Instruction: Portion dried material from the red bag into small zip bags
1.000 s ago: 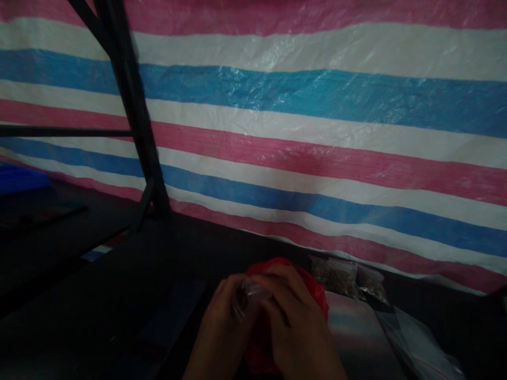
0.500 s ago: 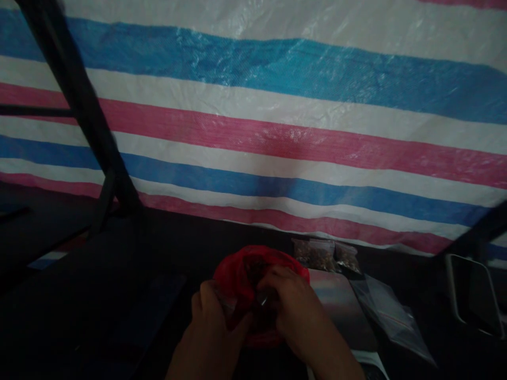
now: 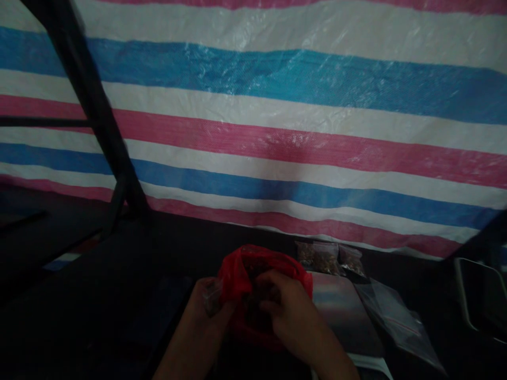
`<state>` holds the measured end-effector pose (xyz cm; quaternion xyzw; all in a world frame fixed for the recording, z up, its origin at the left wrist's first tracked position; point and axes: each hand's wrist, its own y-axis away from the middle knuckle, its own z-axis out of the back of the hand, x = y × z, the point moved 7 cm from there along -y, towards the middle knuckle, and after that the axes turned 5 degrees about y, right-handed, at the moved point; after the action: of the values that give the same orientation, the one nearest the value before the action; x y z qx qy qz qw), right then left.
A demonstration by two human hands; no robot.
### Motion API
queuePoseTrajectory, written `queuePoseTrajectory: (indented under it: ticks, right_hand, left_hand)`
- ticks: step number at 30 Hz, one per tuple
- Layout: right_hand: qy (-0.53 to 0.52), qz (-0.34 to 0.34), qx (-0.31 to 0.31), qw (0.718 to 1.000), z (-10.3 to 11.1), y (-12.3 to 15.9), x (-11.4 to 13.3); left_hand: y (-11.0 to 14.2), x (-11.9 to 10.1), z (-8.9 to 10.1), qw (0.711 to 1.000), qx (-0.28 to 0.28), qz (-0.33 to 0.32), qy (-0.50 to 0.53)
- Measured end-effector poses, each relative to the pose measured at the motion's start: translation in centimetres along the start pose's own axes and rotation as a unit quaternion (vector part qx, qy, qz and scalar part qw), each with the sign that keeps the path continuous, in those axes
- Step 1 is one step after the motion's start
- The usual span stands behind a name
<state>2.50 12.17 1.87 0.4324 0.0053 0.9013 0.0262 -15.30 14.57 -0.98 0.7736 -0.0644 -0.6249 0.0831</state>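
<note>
The red bag (image 3: pixel 237 274) sat open-mouthed on the dark work surface (image 3: pixel 119 295), low in the view and directly in front of the person, with the striped tarpaulin (image 3: pixel 277 148) hanging behind it. The right hand (image 3: pixel 289 311) was reaching into the mouth of the bag, fingers curled over dark contents; whether they were closed on anything could not be told in the poor light. The left hand (image 3: pixel 206 309) was at the bag's left edge and pinched a small clear pouch (image 3: pixel 213 298) between thumb and fingers, just beside the red plastic.

Judged from this arrangement, the step was best done with the pouch mouth kept spread and held close against the bag's rim, so that anything lifted out travelled a short path. The red plastic was thin and slack, so it probably needed steadying to keep the mouth from collapsing.

Filled pouches (image 3: pixel 328 257) lay near the tarpaulin, beyond a grey flat plate (image 3: pixel 340 316). Empty clear bags (image 3: pixel 396 324) lay to the right.
</note>
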Motion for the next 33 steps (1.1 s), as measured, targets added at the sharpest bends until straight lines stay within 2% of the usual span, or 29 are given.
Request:
queuePoseTrajectory:
  ticks: [4,8,13,16,19,22,24,29,33]
  right_hand:
    - [0.003,-0.014,-0.023,1.0,0.0,-0.2,-0.3]
    - [0.002,0.012,-0.011,1.0,-0.8,0.0,0.4]
    - [-0.031,0.02,-0.008,0.999,-0.5,0.0,0.4]
    - [-0.062,0.032,-0.021,0.997,0.7,0.0,0.6]
    - [-0.098,0.05,-0.041,0.993,2.0,0.1,1.6]
    - [-0.13,0.077,-0.052,0.987,2.3,0.7,3.5]
    - [-0.108,0.092,-0.053,0.988,2.0,1.1,4.9]
    - [0.054,0.173,-0.055,0.982,0.8,1.9,7.4]
    - [0.152,0.197,-0.071,0.966,0.4,1.9,7.7]
  left_hand:
    - [-0.2,-0.1,-0.1,1.0,0.021,0.005,0.018]
    - [-0.8,-0.3,-0.1,0.998,0.048,-0.013,-0.023]
    - [-0.9,-1.3,0.4,0.998,0.012,-0.042,-0.044]
    - [-0.7,-2.3,0.6,0.988,-0.017,-0.11,-0.103]
    - [-0.3,-3.3,0.8,0.956,-0.049,-0.206,-0.202]
    - [0.1,-3.4,0.2,0.928,-0.022,-0.261,-0.264]
    - [0.3,-3.2,-0.3,0.92,0.003,-0.271,-0.283]
    - [0.7,-3.1,-1.2,0.898,0.025,-0.301,-0.32]
    - [0.8,-2.7,-1.4,0.924,0.044,-0.258,-0.279]
